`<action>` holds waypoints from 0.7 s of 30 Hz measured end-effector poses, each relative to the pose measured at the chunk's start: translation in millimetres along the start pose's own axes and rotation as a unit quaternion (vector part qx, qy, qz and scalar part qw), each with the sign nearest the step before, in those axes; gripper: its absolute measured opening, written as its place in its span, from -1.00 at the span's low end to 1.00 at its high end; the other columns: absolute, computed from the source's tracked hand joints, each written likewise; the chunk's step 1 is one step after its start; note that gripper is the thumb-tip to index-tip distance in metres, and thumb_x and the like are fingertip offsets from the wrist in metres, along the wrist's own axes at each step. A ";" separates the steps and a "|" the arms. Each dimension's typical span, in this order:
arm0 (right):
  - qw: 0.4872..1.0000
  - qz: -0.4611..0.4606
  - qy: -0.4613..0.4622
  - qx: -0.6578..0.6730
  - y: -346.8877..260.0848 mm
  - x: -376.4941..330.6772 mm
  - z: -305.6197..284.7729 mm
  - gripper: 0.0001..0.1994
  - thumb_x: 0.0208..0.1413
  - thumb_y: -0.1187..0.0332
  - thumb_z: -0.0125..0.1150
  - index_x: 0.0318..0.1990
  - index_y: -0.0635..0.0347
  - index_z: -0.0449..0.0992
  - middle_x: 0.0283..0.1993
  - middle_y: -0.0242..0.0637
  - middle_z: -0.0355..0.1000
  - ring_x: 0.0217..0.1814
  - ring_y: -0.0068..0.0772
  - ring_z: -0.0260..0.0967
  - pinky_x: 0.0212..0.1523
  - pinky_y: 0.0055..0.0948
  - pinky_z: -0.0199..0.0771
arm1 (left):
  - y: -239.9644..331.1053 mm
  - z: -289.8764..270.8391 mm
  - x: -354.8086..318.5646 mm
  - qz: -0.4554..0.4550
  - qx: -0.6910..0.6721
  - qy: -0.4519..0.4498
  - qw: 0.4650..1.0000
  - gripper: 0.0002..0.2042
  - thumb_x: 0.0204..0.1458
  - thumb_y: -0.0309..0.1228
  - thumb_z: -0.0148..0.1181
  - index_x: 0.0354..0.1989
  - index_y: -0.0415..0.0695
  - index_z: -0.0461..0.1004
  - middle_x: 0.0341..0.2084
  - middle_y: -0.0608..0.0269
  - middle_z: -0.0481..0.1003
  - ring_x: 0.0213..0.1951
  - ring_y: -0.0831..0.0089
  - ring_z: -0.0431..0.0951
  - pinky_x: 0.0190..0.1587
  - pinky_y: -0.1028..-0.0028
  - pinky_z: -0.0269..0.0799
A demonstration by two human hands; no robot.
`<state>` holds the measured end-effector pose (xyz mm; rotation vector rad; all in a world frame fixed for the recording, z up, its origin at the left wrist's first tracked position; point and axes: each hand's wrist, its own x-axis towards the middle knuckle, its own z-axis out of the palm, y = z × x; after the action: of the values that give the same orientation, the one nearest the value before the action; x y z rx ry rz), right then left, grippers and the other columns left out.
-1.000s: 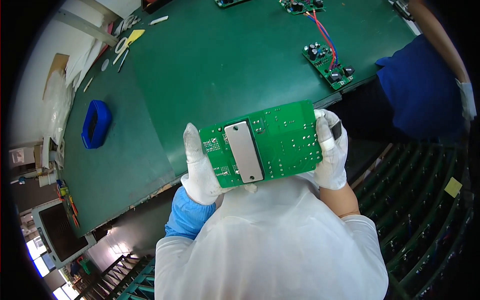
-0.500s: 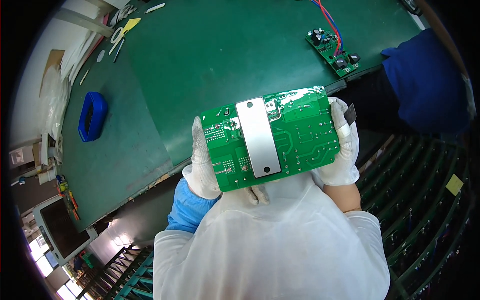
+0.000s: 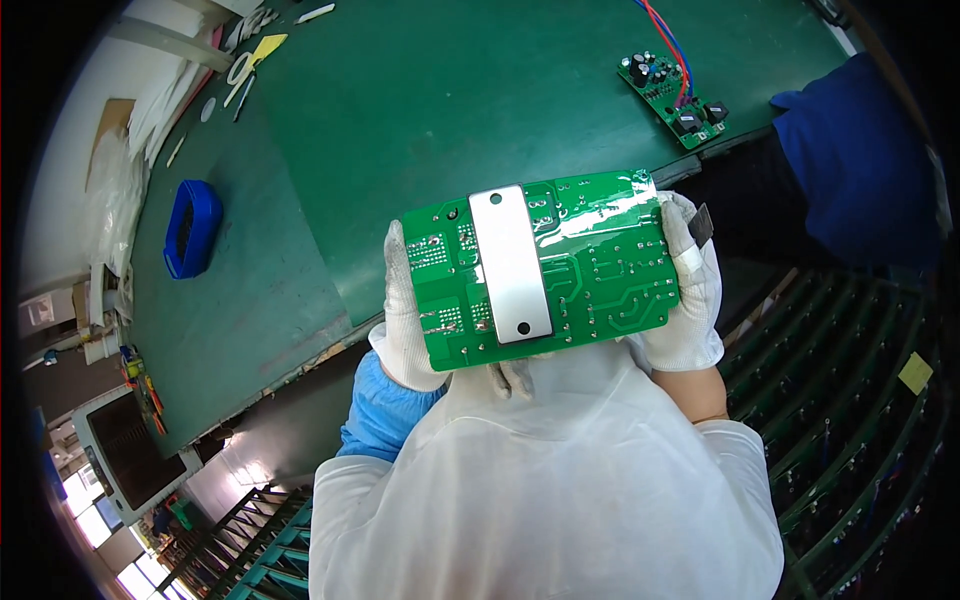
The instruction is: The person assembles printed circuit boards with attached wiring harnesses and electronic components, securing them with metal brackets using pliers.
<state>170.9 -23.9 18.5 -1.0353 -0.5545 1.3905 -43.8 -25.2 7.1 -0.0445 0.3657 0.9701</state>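
Held up in front of my chest is a large green circuit board (image 3: 610, 280), its soldered side facing up. A flat silver metal plate (image 3: 511, 265) with a dark hole near each end crosses it. My left hand (image 3: 403, 300), in a white glove with a blue sleeve at the wrist, grips the left edge; some of its fingertips show below the lower edge. My right hand (image 3: 692, 290), also gloved in white, grips the right edge, and a small dark flat piece (image 3: 700, 226) sticks out by its fingers. The board hides the fingers beneath it.
On the green table (image 3: 400, 110) lies a smaller circuit board (image 3: 675, 105) with red and blue wires. A blue tray (image 3: 192, 230) sits at the left. Someone in dark blue clothing (image 3: 860, 160) is close at the right. Dark racks (image 3: 850, 430) stand at lower right.
The board has tilted slightly in my hands, shifting the shine on its surface, and its lower edge sits a little higher. Both hands keep their hold.
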 end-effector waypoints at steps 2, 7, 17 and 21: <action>1.000 0.007 -0.003 0.011 -0.8 -0.1 0.8 -0.71 0.22 0.23 0.03 -0.08 0.29 0.38 -0.21 -0.30 0.43 -0.20 -0.62 0.38 -0.18 -0.61 0.40 | -1.5 0.3 1.4 0.004 -0.039 0.004 0.999 -0.18 -0.05 0.34 -0.10 0.21 -0.10 0.21 0.12 0.03 0.29 0.06 0.08 0.39 0.02 0.04 0.40; 1.000 0.014 -0.003 0.003 -1.2 0.8 0.0 -0.70 0.22 0.22 0.02 -0.07 0.29 0.38 -0.22 -0.31 0.43 -0.21 -0.62 0.39 -0.18 -0.62 0.41 | 0.5 -3.6 3.8 -0.014 -0.011 -0.024 1.000 -0.15 -0.07 0.35 -0.10 0.23 -0.10 0.17 0.12 -0.01 0.29 0.08 0.01 0.37 -0.03 -0.03 0.42; 0.999 0.022 -0.038 -0.002 -0.8 0.7 -4.3 -0.72 0.24 0.27 -0.01 -0.05 0.30 0.38 -0.16 -0.29 0.41 -0.16 -0.57 0.38 -0.14 -0.58 0.41 | -7.9 33.8 8.9 0.064 0.024 0.206 0.976 -0.27 0.04 0.26 -0.19 0.13 -0.16 0.28 -0.12 -0.08 0.46 -0.31 0.00 0.58 -0.50 0.09 0.58; 0.967 -0.077 -0.047 -0.237 8.3 0.3 -15.3 -0.74 0.24 0.44 -0.05 0.05 0.20 0.39 -0.04 -0.23 0.35 -0.05 -0.45 0.34 -0.03 -0.50 0.37 | -7.7 44.3 9.0 0.043 0.063 0.207 0.975 -0.22 0.00 0.32 -0.23 0.12 -0.17 0.28 -0.19 -0.13 0.49 -0.48 -0.05 0.57 -0.71 0.12 0.51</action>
<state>179.4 -28.6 4.1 -1.2772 -1.0513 1.1974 -20.3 -13.6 44.8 -0.1178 0.8175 1.0204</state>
